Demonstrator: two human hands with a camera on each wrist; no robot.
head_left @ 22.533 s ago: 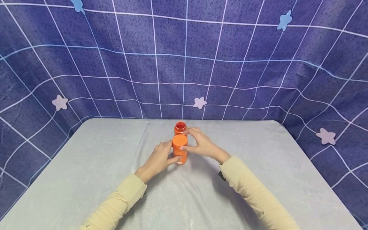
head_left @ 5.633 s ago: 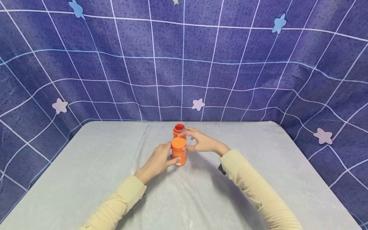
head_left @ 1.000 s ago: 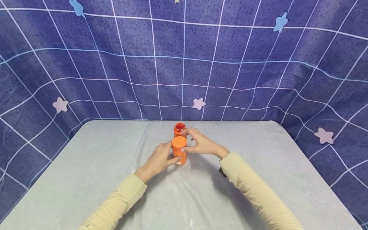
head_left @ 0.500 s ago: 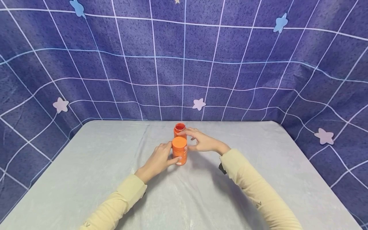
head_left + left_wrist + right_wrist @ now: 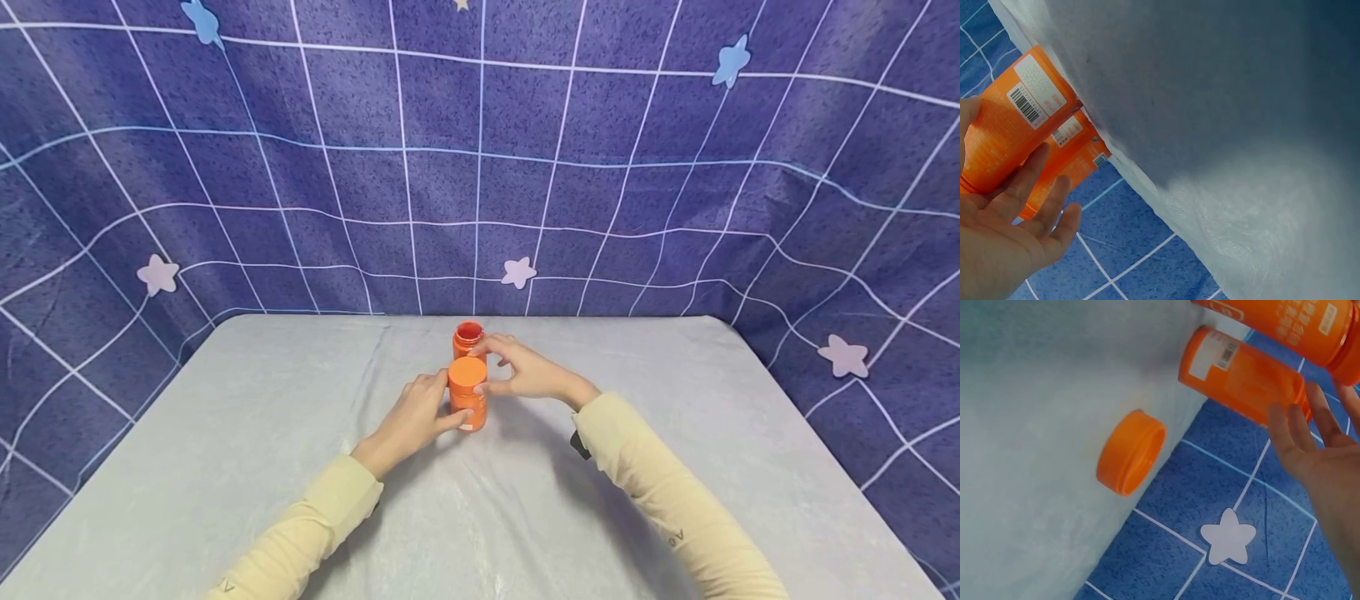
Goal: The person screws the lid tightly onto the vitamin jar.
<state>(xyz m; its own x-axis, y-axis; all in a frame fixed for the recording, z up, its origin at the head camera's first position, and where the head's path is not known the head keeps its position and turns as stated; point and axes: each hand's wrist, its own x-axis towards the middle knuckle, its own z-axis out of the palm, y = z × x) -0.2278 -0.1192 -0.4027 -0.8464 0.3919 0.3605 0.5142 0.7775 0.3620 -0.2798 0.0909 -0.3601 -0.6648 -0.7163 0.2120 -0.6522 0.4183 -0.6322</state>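
Two orange bottles stand on the table, one behind the other. My left hand (image 5: 405, 421) grips the front bottle (image 5: 471, 410), its thumb low on the near side. An orange lid (image 5: 467, 372) sits on that bottle, and my right hand (image 5: 536, 372) holds it, thumb in front and the other fingers behind. The rear bottle (image 5: 460, 343) is uncovered, its red mouth showing past my right fingertips. In the right wrist view a loose orange cap (image 5: 1129, 453) stands on its edge near the bottles; my right hand hides it in the head view.
A pale grey cloth covers the table (image 5: 247, 400). Behind it hangs a blue curtain (image 5: 435, 183) with white grid lines and stars. Beneath the right cuff (image 5: 603, 425) a small black device (image 5: 580, 444) shows.
My right thumb shifts back and forth along the front lid as the right wrist turns slightly. The left hand and both bottles stay in place.
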